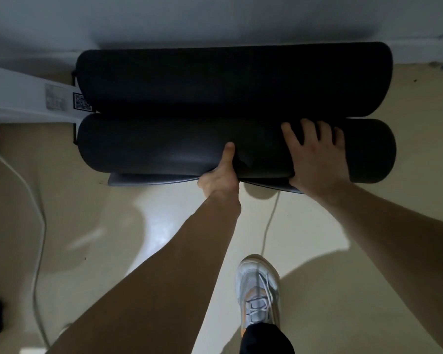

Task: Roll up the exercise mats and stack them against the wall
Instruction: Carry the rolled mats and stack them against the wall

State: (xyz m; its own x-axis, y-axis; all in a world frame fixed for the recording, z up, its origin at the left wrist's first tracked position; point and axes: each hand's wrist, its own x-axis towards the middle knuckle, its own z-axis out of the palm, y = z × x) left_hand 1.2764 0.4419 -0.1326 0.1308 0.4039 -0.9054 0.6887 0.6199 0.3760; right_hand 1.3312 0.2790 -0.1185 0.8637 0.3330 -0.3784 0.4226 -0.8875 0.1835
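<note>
The fingers (308, 130) of the right hand (315, 157) lie spread and flat over the top of the near rolled mat (151, 146), right of frame centre, pressing rather than gripping. The left hand (221, 178), at frame centre, pinches the mat's outer layer. Its thumb (228, 154) bears on the top of the roll, and its other fingers are hidden beneath the edge, so their position cannot be told. A loose tail (149, 180) of the mat projects from under the roll along the floor (164, 226), which suggests the roll is not fully closed. The near rolled mat lies across the middle of the frame, touching the far rolled mat (215, 80), which sits against the wall (215, 16) at the top. To finish the step well, load the roll with the right palm so it cannot unwind, draw the tail taut with the left hand, and tuck it under before release. Align the roll ends; the near roll sits offset toward the right. Avoid trapping the cable (269, 221) that reaches the mat's lower edge.
</note>
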